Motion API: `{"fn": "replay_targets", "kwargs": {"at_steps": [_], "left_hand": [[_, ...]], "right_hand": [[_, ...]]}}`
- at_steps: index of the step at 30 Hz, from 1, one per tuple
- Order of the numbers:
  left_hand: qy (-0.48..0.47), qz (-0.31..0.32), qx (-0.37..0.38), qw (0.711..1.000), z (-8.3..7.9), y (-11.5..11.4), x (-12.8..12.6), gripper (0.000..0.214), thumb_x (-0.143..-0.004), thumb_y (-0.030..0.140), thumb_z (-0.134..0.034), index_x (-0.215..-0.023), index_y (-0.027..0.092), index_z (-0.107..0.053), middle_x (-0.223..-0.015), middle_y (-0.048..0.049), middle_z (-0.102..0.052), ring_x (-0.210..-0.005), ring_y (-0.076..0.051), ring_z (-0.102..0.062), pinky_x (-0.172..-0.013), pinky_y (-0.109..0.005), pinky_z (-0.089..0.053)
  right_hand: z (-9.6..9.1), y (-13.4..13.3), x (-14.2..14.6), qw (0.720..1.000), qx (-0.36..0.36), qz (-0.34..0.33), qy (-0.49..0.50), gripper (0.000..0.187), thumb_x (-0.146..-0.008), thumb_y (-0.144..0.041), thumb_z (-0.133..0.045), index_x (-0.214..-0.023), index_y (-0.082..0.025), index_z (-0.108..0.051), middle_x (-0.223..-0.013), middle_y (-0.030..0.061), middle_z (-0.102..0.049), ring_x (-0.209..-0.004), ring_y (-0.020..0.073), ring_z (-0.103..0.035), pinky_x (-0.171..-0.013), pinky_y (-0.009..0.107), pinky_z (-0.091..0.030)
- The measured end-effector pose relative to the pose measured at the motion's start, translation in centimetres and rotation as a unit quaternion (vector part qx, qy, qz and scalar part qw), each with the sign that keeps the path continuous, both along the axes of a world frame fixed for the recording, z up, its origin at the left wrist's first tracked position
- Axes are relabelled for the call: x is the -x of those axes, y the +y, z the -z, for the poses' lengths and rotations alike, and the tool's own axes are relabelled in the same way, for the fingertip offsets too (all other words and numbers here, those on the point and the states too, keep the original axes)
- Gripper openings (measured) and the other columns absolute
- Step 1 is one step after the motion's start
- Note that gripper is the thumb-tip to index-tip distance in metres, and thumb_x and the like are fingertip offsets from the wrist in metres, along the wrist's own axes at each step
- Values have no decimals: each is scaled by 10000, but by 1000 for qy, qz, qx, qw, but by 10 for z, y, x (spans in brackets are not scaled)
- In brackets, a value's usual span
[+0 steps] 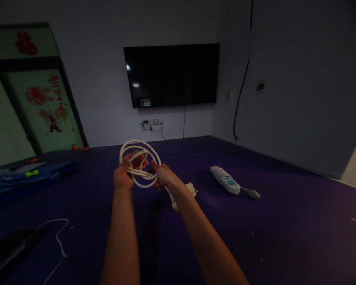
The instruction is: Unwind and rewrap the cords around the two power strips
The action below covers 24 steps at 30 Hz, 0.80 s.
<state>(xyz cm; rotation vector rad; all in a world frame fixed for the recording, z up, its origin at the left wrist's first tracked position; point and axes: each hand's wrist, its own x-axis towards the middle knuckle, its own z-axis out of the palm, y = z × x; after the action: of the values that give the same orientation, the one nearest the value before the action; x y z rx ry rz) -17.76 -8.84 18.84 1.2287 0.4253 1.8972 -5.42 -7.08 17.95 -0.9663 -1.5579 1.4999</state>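
My left hand (pixel 123 174) is closed around a coil of white cable (pixel 140 152), held up in front of me in a few loops. My right hand (pixel 165 177) pinches the same cable where the loops cross. Below my right wrist hangs the cable's white plug end (pixel 191 189). Both forearms reach out over a dark purple floor (pixel 284 221).
A white power strip (pixel 225 180) with its short cord lies on the floor to the right. A thin white wire (pixel 59 233) and a dark flat object (pixel 8 247) lie at lower left. Blue fabric (pixel 26 180) sits at left. A black TV (pixel 172 75) hangs on the wall.
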Motion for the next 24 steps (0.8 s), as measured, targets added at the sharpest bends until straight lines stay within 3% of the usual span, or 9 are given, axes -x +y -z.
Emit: {"fn": "replay_targets", "kwargs": {"at_steps": [6,9,12,15,18,22,24], "left_hand": [[-17,39,59,997,-10,-2,-5,328,-724,275,-509,-1002,160,-642,-1128,-108,-644,-731,-187,-680,-523,-255,-542],[-30,22,85,996,-14,-4,-5,351,-696,262,-476,-979,129,-636,-1068,-120,-664,-719,-204,-685,-513,-270,-549],[-19,-2,117,993,-17,-8,-2,347,-632,244,-498,-936,125,-617,-901,-102,-697,-747,-247,-685,-557,-333,-570],[1,-53,86,995,-19,-12,5,403,-595,200,-549,-995,164,-584,-841,-53,-693,-742,-241,-683,-590,-350,-574],[25,-133,30,990,-20,-16,11,532,-584,156,-636,-1097,255,-537,-902,-12,-674,-674,-181,-675,-571,-284,-562],[102,-206,-9,973,-18,-18,16,402,-632,206,-687,-1022,231,-593,-1068,-46,-619,-627,-118,-646,-488,-187,-507],[116,-234,-42,964,-17,-17,18,454,-636,225,-710,-1067,247,-572,-1169,-57,-568,-677,-118,-640,-491,-181,-505]], "right_hand": [[0,1,-1,1000,-6,24,-4,442,-969,-372,-291,-795,-105,-597,-304,-63,-386,-247,75,-327,-283,159,-279],[0,3,-2,998,-32,50,-23,451,-965,-369,-289,-781,-106,-606,-317,-57,-385,-263,85,-341,-302,175,-288],[3,6,-3,986,-114,108,-55,456,-949,-389,-328,-743,-114,-628,-376,-31,-434,-320,97,-414,-362,192,-332],[7,9,-3,965,-188,161,-90,478,-933,-443,-347,-741,-127,-651,-468,3,-510,-410,113,-492,-454,210,-374],[10,10,-1,956,-213,172,-109,521,-935,-479,-312,-773,-133,-666,-558,35,-574,-493,130,-541,-524,225,-392],[12,11,0,953,-221,168,-120,532,-937,-487,-301,-776,-143,-673,-604,45,-595,-538,137,-558,-553,230,-392],[12,11,0,952,-223,168,-126,534,-938,-489,-297,-778,-147,-675,-617,45,-601,-551,138,-562,-557,231,-391]]}}
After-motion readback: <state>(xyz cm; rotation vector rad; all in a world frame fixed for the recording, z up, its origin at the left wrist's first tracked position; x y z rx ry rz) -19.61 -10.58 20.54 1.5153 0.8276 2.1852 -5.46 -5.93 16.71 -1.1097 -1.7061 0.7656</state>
